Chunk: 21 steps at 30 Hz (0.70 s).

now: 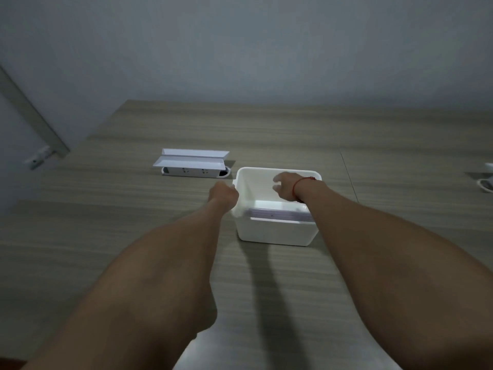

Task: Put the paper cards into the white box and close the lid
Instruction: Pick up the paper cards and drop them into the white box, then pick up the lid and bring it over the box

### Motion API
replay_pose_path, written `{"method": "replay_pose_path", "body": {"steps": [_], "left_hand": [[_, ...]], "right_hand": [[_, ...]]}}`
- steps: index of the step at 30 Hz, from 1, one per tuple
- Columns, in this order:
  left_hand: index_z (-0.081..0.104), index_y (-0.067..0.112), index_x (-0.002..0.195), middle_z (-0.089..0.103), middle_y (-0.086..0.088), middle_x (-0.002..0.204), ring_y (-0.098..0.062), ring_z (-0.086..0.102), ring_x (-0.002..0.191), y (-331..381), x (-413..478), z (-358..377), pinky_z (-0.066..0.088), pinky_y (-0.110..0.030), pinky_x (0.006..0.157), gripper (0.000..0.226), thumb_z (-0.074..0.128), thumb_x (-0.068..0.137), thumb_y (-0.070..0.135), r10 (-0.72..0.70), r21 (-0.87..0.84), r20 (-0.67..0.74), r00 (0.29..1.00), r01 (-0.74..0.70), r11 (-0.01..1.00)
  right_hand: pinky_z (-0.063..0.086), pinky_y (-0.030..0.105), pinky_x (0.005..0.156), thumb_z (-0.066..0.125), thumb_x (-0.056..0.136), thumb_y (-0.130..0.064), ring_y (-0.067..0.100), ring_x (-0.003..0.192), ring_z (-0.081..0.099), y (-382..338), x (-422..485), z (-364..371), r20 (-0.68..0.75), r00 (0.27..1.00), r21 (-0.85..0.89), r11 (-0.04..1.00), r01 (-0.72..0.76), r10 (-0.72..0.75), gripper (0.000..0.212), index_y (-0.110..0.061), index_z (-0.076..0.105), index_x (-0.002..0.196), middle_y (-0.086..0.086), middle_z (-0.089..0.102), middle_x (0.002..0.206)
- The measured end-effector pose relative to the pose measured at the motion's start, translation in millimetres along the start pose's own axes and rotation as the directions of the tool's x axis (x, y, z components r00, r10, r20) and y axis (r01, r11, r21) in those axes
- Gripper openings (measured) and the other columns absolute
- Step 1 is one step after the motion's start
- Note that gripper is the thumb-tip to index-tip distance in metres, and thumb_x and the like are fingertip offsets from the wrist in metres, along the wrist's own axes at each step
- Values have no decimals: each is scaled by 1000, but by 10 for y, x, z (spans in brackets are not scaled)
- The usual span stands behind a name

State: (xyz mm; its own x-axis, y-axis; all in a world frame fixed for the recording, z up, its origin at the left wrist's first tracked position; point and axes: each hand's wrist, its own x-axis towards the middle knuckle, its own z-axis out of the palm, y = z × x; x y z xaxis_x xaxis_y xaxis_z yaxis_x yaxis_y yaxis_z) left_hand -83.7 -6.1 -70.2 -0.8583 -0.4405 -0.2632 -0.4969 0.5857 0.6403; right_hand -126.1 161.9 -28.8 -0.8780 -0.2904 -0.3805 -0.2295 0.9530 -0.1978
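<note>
The white box (274, 232) stands open on the wooden table, a little right of centre. A stack of pale paper cards (280, 213) lies on its bottom against the near wall. My left hand (222, 194) is at the box's left rim, fingers curled against the edge by a small tab. My right hand (285, 186) hovers above the box's opening with fingers apart and nothing in it; a red string circles that wrist. No lid is on the box.
A white socket unit with raised flaps (192, 162) sits in the table behind and left of the box. Another white object (486, 180) shows at the right edge. A grey wall runs behind the table (386, 145).
</note>
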Motion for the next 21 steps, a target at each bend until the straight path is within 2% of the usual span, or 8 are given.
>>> {"method": "replay_pose_path", "body": {"steps": [2,7,10,14,18,21], "left_hand": [[59,-9,116,60,-27,123,-39,58,114,16,-25,-142,46,-35,86,39,40,96,19,44,41,-13,999,-44,998],[57,-3,121,60,-22,125,-36,58,113,-122,-109,-614,47,-41,94,51,35,98,37,69,108,-130,989,-55,993],[53,-2,128,56,-22,132,-38,54,121,-358,-163,-937,43,-43,99,54,34,98,39,1,129,-181,983,23,991],[55,0,127,57,-20,133,-37,54,122,-862,-264,-1247,43,-39,100,52,40,94,38,-128,114,-234,964,158,981],[55,-2,126,55,-21,136,-37,51,127,-1377,-394,-1395,41,-38,103,53,40,95,38,-235,97,-230,944,262,960],[54,-3,127,54,-23,137,-38,50,128,-1731,-497,-1399,40,-40,104,55,40,95,40,-314,70,-232,921,338,939]], "right_hand": [[34,39,113,38,99,-32,31,136,41,-110,-14,-99,-54,998,33,999,16,-15,48,-9,40,141,14,42,149],[37,38,108,37,99,-33,33,131,45,-518,-65,-190,-108,991,31,996,88,-84,49,-6,41,140,16,45,145],[39,37,107,39,98,-31,33,129,47,-870,-96,-143,-106,981,19,987,163,-160,46,-7,45,137,16,48,142],[39,37,106,38,98,-33,33,128,48,-1397,-152,59,-53,972,-1,973,231,-230,46,-7,45,136,16,48,142],[34,41,113,38,99,-36,34,137,40,-1827,-182,367,22,965,-22,965,262,-262,53,-6,38,143,17,39,150],[35,39,112,39,99,-34,33,136,41,-2034,-196,617,55,958,-13,959,284,-282,51,-6,38,142,16,40,149]]}}
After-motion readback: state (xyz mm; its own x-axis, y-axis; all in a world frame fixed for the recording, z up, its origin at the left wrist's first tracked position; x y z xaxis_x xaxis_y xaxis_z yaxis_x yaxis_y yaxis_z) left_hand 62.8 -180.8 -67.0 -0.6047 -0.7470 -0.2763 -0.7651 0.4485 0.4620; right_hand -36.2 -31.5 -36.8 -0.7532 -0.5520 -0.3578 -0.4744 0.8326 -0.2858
